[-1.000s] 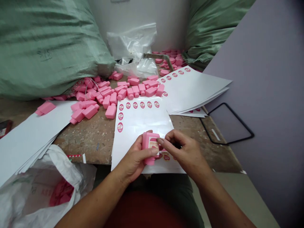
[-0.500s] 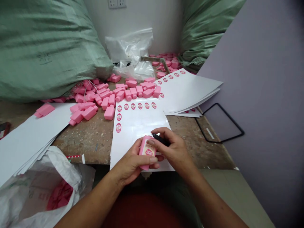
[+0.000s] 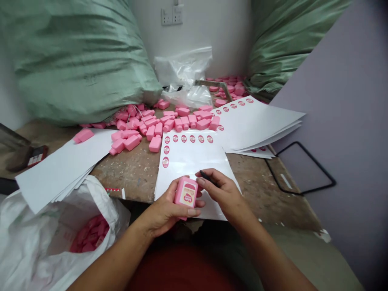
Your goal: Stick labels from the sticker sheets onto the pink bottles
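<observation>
A small pink bottle (image 3: 186, 193) with a "BABY" label on its upward face rests in my left hand (image 3: 166, 210), the thumb lying across its lower end and the fingers curled behind. My right hand (image 3: 222, 190) is just right of the bottle, pinching a thin black pen-like tool (image 3: 207, 177); what kind it is I cannot make out. Under both hands lies a white sticker sheet (image 3: 194, 155), with oval pink stickers left along its top and left edges. Beyond the sheet, loose pink bottles (image 3: 184, 122) are spread across the worn table (image 3: 133, 171).
A white sack (image 3: 27, 234) holding pink bottles stands at lower left. White sheets (image 3: 69, 159) lie left, and another sticker stack (image 3: 260, 121) lies right. Large green sacks (image 3: 91, 60) flank the back. A black wire frame (image 3: 315, 161) juts past the table's right edge.
My right thumb has come off the label and the right hand has drawn slightly away with the black tool. The label now shows in full. The camera view has shifted left and up.
</observation>
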`<act>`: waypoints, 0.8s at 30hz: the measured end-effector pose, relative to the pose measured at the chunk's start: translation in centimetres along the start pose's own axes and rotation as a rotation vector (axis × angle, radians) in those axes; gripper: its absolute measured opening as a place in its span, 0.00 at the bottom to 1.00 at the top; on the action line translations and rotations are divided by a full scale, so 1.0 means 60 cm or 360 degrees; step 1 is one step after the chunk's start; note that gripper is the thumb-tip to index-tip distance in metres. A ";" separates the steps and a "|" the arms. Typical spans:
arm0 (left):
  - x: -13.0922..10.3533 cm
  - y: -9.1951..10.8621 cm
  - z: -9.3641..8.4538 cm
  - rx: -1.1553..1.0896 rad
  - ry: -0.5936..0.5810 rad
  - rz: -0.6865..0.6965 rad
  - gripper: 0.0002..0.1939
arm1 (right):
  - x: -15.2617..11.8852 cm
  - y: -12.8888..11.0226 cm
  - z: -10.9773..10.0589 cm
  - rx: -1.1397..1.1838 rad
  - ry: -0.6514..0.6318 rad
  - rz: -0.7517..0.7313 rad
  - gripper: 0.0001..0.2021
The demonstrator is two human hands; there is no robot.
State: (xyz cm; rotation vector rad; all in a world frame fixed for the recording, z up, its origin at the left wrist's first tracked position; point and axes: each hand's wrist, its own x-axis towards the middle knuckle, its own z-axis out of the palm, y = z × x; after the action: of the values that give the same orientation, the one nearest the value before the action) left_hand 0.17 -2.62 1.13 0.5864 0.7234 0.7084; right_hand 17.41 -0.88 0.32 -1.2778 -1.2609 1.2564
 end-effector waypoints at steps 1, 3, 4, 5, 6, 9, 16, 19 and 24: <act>-0.008 0.002 -0.005 -0.0010 0.0035 0.0003 0.40 | 0.001 0.000 0.004 -0.0010 0.0048 -0.0001 0.13; -0.023 0.007 -0.014 -0.0016 0.0082 0.0024 0.41 | 0.002 -0.003 0.016 -0.0034 0.0070 -0.0017 0.13; -0.030 0.009 -0.018 -0.0015 0.0091 0.0044 0.41 | 0.002 -0.006 0.024 -0.0035 0.0020 -0.0031 0.12; -0.035 0.010 -0.021 -0.0010 0.0090 0.0068 0.41 | 0.002 -0.008 0.031 -0.0028 -0.0053 -0.0049 0.12; -0.039 0.011 -0.023 -0.0001 0.0088 0.0093 0.40 | 0.002 -0.011 0.039 -0.0019 -0.0135 -0.0061 0.12; -0.042 0.010 -0.024 0.0025 0.0107 0.0140 0.39 | 0.003 -0.015 0.055 0.0003 -0.0302 -0.0052 0.10; -0.135 0.033 -0.075 0.0359 0.0537 0.0167 0.46 | -0.001 -0.017 0.046 -0.0004 -0.0269 -0.0071 0.07; -0.233 0.048 -0.163 0.1094 0.1268 0.0403 0.47 | -0.001 -0.017 0.026 -0.0063 -0.0071 -0.0046 0.09; -0.240 0.079 -0.240 0.2500 0.1764 0.0676 0.40 | 0.003 -0.004 -0.012 -0.0120 0.0135 -0.0013 0.14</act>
State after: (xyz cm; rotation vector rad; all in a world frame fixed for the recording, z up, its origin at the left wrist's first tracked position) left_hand -20.24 -7.06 1.10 1.8548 2.2806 0.7212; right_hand 18.13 -0.68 0.61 -1.3643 -1.2613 1.1462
